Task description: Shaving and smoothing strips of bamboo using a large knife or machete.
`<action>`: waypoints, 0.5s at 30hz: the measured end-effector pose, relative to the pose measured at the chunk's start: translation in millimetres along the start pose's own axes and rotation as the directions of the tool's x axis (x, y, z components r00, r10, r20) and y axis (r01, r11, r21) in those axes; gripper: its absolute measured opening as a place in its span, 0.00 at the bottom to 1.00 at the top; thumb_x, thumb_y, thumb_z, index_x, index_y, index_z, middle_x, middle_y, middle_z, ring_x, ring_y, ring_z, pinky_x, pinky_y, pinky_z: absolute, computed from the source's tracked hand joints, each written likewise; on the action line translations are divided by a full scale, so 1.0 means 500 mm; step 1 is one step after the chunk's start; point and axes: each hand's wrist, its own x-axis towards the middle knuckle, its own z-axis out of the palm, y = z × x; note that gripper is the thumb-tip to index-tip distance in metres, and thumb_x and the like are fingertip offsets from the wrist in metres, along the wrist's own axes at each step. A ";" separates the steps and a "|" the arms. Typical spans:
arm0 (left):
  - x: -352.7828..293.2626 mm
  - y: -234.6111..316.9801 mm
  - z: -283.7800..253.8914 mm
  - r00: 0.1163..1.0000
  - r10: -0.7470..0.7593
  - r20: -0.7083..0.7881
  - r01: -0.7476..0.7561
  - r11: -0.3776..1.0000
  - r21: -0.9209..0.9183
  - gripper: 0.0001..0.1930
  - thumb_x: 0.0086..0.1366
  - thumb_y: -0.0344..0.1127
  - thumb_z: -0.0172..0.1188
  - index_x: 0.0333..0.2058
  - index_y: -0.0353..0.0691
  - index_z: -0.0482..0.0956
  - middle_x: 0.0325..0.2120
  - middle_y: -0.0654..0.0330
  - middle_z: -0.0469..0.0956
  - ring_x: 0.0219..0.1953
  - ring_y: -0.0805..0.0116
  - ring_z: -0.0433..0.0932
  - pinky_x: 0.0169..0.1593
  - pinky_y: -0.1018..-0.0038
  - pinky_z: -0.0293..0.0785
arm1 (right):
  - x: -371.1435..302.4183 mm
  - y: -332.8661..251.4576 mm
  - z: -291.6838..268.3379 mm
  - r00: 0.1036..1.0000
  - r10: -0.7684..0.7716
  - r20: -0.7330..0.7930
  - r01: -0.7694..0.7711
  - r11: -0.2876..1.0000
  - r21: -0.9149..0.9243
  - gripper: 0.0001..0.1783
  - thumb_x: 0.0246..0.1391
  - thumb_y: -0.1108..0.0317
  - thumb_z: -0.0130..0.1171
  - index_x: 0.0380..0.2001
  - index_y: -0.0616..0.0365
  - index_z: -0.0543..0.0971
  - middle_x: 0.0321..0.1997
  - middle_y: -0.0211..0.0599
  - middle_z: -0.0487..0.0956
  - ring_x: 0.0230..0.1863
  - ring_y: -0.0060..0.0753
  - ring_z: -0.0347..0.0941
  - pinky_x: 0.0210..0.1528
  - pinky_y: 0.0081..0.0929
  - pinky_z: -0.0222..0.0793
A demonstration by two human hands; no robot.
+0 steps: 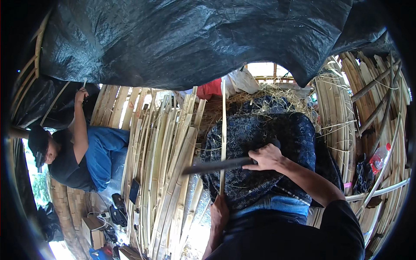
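Observation:
My right hand [267, 157] is closed round the handle of a long dark machete [212, 166]. Its blade points left and crosses a thin, pale bamboo strip [224, 125]; whether the two touch I cannot tell. The strip runs almost straight away from me, and its near end is in my left hand [219, 209], low by my left thigh. Over my lap and knees lies a dark patterned cloth [277, 130], under the strip and the machete.
Split bamboo slats [167, 151] lie in a heap to my left; more slats [336, 112] stand at the right. Shavings [281, 97] pile up beyond my knees. A black tarp [195, 43] hangs overhead. At the left another person [71, 151] sits with a raised hand gripping a strip.

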 end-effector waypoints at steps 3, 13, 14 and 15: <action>0.000 0.020 -0.005 0.999 -0.036 0.027 0.034 0.998 0.053 0.16 0.76 0.39 0.46 0.38 0.32 0.76 0.20 0.35 0.75 0.24 0.35 0.78 0.23 0.51 0.66 | 0.029 0.035 -0.014 0.981 0.166 -0.100 -0.164 0.986 0.025 0.37 0.57 0.26 0.51 0.25 0.53 0.80 0.11 0.39 0.76 0.14 0.42 0.78 0.16 0.38 0.73; -0.005 0.006 -0.002 0.999 -0.027 0.041 0.024 0.997 0.078 0.15 0.76 0.39 0.46 0.41 0.34 0.76 0.21 0.34 0.76 0.24 0.33 0.78 0.24 0.48 0.66 | 0.002 0.012 -0.002 0.990 -0.082 -0.117 0.072 0.994 -0.084 0.40 0.54 0.22 0.48 0.24 0.52 0.78 0.10 0.37 0.74 0.13 0.39 0.76 0.15 0.36 0.71; -0.001 0.011 -0.002 0.999 -0.043 0.027 0.041 0.997 0.071 0.15 0.76 0.39 0.46 0.41 0.34 0.76 0.20 0.34 0.76 0.25 0.33 0.78 0.23 0.47 0.66 | 0.016 0.032 -0.014 0.995 0.028 -0.095 -0.029 0.999 -0.017 0.39 0.57 0.25 0.48 0.23 0.54 0.78 0.11 0.40 0.75 0.14 0.42 0.77 0.15 0.40 0.71; -0.013 0.015 -0.010 0.998 -0.065 0.013 0.064 0.996 0.068 0.14 0.76 0.39 0.46 0.41 0.34 0.76 0.20 0.34 0.76 0.25 0.32 0.77 0.23 0.47 0.66 | 0.039 0.039 -0.019 0.953 0.263 -0.149 -0.258 0.965 0.049 0.38 0.59 0.28 0.49 0.23 0.56 0.79 0.12 0.42 0.76 0.15 0.45 0.78 0.16 0.42 0.72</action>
